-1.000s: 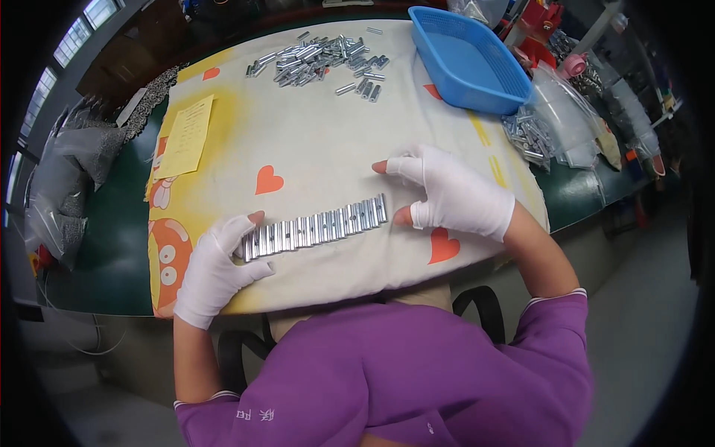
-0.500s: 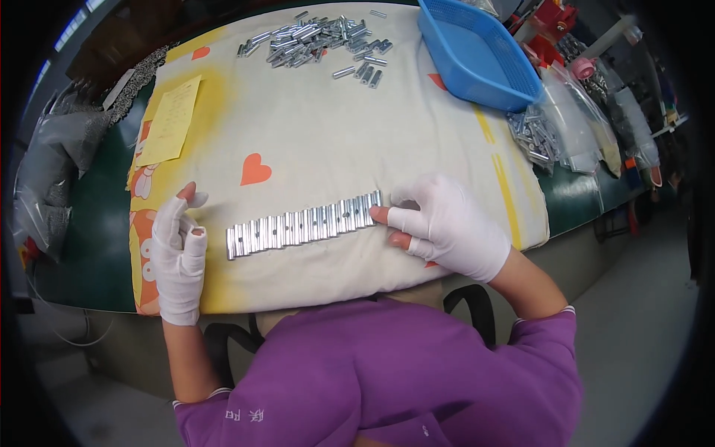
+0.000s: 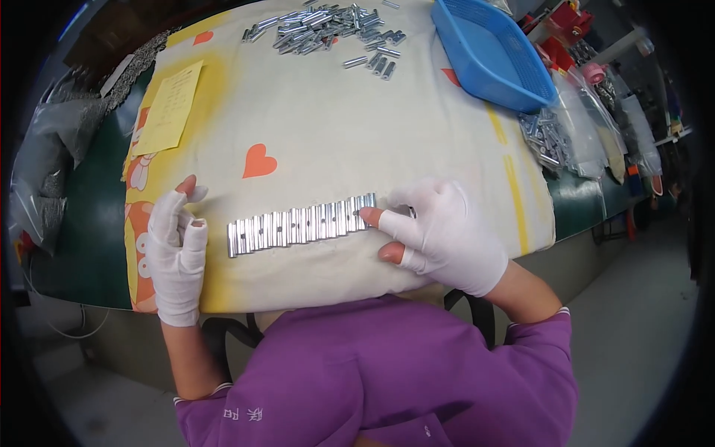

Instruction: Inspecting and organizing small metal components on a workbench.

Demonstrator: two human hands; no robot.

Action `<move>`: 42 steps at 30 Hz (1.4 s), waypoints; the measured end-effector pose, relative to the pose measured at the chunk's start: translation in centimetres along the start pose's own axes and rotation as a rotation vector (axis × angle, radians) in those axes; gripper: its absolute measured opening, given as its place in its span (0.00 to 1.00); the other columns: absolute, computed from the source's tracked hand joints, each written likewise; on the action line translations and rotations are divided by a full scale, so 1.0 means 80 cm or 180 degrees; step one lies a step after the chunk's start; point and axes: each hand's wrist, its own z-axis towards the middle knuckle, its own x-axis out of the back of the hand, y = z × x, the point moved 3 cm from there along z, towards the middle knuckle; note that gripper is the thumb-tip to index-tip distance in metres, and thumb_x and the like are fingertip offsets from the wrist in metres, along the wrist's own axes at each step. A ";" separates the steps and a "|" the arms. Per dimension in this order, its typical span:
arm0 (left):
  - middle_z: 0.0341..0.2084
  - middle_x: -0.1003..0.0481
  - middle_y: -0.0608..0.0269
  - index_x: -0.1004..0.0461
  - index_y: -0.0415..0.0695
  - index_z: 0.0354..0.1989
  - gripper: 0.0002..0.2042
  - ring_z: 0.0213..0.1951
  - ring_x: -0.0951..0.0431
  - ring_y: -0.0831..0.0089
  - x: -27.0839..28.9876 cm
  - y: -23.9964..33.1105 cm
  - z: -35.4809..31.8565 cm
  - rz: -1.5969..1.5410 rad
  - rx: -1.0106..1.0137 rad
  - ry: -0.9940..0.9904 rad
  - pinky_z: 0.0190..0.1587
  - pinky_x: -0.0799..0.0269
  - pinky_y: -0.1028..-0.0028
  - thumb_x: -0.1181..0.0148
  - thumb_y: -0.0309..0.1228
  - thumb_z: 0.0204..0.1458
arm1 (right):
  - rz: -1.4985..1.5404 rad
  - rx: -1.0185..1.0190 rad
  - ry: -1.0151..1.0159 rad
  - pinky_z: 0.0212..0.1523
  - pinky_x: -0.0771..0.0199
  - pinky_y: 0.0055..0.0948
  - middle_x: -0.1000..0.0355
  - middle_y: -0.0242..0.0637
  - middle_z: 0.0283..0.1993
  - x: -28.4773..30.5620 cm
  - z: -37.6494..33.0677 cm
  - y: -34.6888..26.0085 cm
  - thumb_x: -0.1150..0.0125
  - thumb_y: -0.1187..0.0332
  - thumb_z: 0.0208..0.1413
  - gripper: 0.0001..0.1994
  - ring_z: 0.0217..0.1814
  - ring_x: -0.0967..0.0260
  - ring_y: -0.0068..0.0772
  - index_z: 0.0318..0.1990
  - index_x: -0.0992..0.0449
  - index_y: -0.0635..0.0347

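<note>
The right hand (image 3: pixel 439 235) has its grip closed lightly against the right end of a row of small metal blocks (image 3: pixel 302 223): a bare fingertip pokes through the white glove and presses on the end piece, with a second bare fingertip just below the row, against the cloth. Whether anything is pinched between them I cannot tell; it reads as a push on the end rather than a clamp. The left hand (image 3: pixel 177 249) lies flat on the cloth just beside the row's left end, its grip apart and empty, fingers loosely spread, apart from the metal by a narrow gap.

The row lies across the person's front, its long axis running left to right with the right end tilted slightly away from the body. From the right hand it stretches off to the left; from the left hand it stretches to the right. So the right hand is the one in touch, the left merely near.

The row rests on a cream cloth with orange hearts (image 3: pixel 313 141) spread over the green tabletop (image 3: pixel 82 223). Farther away on the cloth sits a loose heap of the same metal pieces (image 3: pixel 324 26), well apart from the row. A yellow paper sheet (image 3: pixel 170 108) lies to the far left, a blue plastic basket (image 3: pixel 491 52) to the far right, and beside it a clear bag of metal parts (image 3: pixel 551 138).
</note>
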 end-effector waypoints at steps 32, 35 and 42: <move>0.44 0.25 0.56 0.30 0.37 0.53 0.20 0.21 0.40 0.83 0.006 0.003 -0.004 0.0142 -0.0605 -0.0115 0.32 0.37 0.81 0.38 0.29 0.53 | -0.0476 -0.0381 -0.0485 0.29 0.38 0.38 0.36 0.35 0.27 -0.024 0.022 -0.036 0.36 0.50 0.48 0.22 0.27 0.38 0.40 0.48 0.22 0.48; 0.45 0.25 0.55 0.31 0.37 0.53 0.20 0.20 0.41 0.83 0.006 0.003 -0.004 0.0217 -0.0626 -0.0146 0.31 0.36 0.80 0.38 0.28 0.52 | -0.0401 -0.0305 -0.0099 0.28 0.39 0.38 0.36 0.35 0.27 -0.022 0.030 -0.044 0.36 0.49 0.46 0.22 0.26 0.38 0.40 0.47 0.22 0.48; 0.46 0.25 0.55 0.30 0.40 0.54 0.20 0.19 0.41 0.83 0.009 0.000 -0.005 0.0177 -0.0674 -0.0123 0.28 0.37 0.81 0.38 0.26 0.50 | -0.0402 -0.0338 -0.0505 0.26 0.39 0.37 0.36 0.33 0.25 -0.033 0.042 -0.054 0.34 0.50 0.45 0.22 0.25 0.38 0.37 0.45 0.22 0.49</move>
